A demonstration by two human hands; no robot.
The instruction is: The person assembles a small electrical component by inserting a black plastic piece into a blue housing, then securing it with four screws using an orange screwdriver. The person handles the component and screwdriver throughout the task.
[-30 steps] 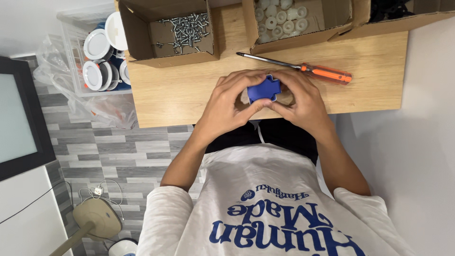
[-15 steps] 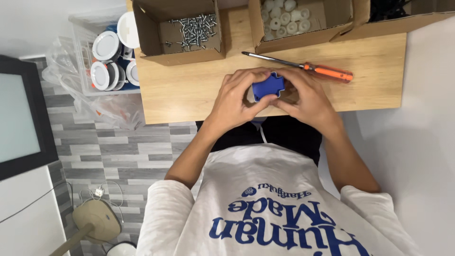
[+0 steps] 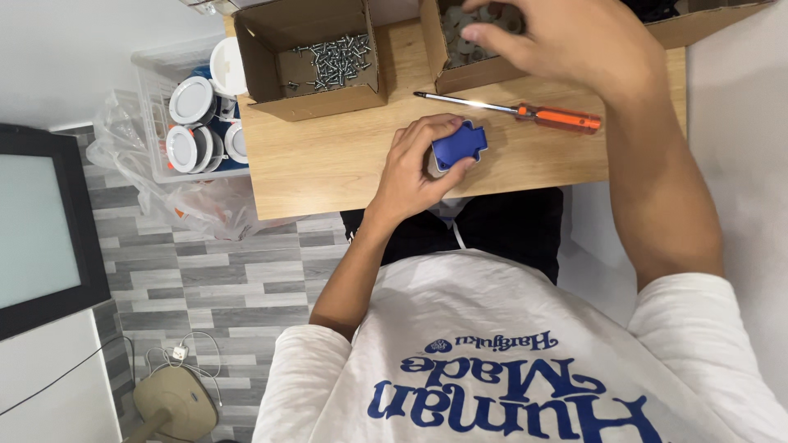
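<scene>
Near the front edge of a wooden table (image 3: 328, 164), left hand (image 3: 414, 168) wrapped around a small blue plastic part (image 3: 458, 145), fingers curled closed on it, part resting on the tabletop. Just beyond it, an orange-handled screwdriver (image 3: 525, 111) lying flat, apart from the part. Above the far edge, right hand (image 3: 566, 41) raised over a cardboard box of pale round pieces (image 3: 460, 45), fingers loosely bent; cannot tell whether anything is pinched between them. Farther left, a second cardboard box of screws (image 3: 328, 59), touching the table's back edge. Open bare wood between this box and the left hand. Off the table's left edge, a clear plastic bin (image 3: 156, 115) with round white fittings (image 3: 190, 102), over grey floor tiles.
</scene>
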